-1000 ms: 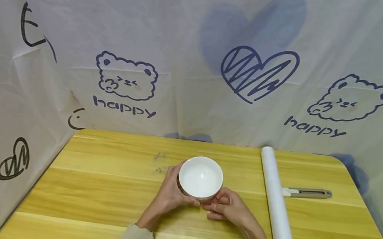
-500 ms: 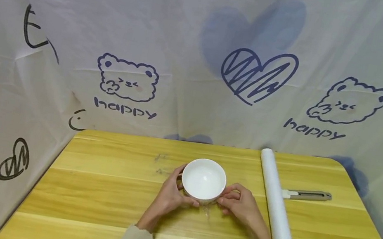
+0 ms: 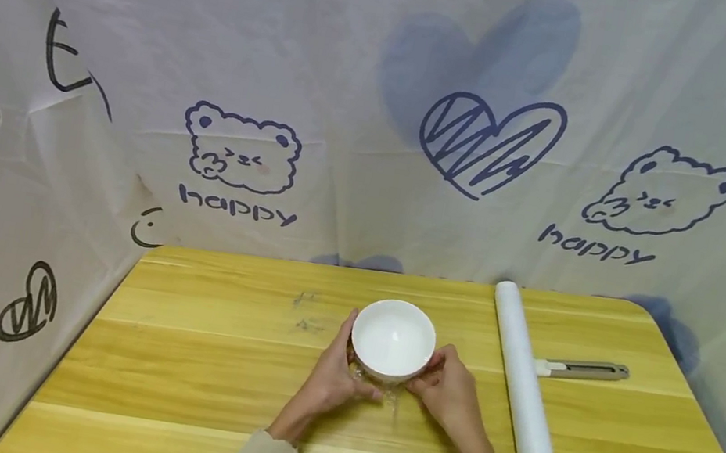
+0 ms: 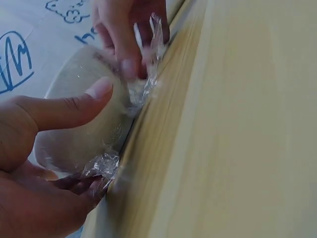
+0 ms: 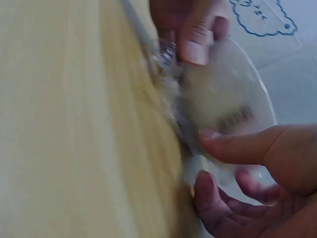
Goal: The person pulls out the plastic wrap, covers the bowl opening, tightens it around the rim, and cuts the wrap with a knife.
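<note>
A white bowl (image 3: 393,338), its outside covered in clear plastic wrap (image 4: 105,166), is held above the wooden table with its white inside facing up. My left hand (image 3: 336,381) grips its left side, the thumb lying across the outer wall in the left wrist view. At the bowl's lower right, my right hand (image 3: 452,399) has its fingers curled at the loose wrap, with the thumb (image 5: 237,146) against the wall. Crumpled wrap (image 5: 171,94) bunches around the base and a strand hangs below. The right fingertips are partly hidden behind the bowl in the head view.
A long white roll (image 3: 525,395) lies on the right of the wooden table (image 3: 185,357). Beyond it is a grey utility knife (image 3: 586,370), one end against the roll. A printed cloth (image 3: 368,101) hangs along the back and sides.
The bowl has shifted a little to the right, with the left hand moving along. The right hand has moved out from under the front to the bowl's right side. Hanging wrap now shows below.
</note>
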A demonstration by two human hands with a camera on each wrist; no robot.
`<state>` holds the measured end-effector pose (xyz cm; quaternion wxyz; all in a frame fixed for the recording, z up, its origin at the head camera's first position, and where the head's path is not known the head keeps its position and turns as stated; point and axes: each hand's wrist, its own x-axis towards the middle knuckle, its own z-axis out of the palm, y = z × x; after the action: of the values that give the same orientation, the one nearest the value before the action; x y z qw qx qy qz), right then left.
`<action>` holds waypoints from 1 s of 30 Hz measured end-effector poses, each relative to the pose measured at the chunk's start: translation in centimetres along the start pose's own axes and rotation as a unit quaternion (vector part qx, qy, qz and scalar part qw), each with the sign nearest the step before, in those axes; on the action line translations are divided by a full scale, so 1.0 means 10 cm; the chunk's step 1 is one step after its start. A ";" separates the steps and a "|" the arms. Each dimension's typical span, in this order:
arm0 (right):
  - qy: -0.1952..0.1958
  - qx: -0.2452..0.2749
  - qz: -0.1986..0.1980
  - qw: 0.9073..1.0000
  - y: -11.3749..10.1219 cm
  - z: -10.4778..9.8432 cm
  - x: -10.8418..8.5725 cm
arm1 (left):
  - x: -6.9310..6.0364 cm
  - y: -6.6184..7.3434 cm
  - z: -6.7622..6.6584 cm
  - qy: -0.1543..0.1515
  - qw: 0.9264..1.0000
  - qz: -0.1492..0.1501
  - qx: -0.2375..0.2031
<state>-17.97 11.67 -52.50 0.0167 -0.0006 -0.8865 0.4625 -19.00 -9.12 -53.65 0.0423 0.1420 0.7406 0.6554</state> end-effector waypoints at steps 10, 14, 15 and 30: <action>0.068 -0.068 -0.045 0.994 0.03 -0.08 0.04 | 0.01 -0.01 0.15 0.010 1.000 0.011 0.023; 0.057 -0.063 -0.051 0.995 0.03 -0.14 0.06 | 0.02 -0.02 0.18 0.049 0.994 0.012 0.102; 0.054 -0.063 -0.052 0.995 0.03 -0.15 0.06 | 0.03 -0.02 0.18 0.053 0.992 0.010 0.113; 0.018 -0.019 -0.097 0.995 0.08 -0.16 0.07 | 0.19 -0.09 0.18 0.078 0.991 0.031 0.105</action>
<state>-18.65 13.43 -52.19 0.0776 0.0764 -0.8905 0.4417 -20.52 -6.97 -54.52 -0.0510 0.1171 0.8018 0.5838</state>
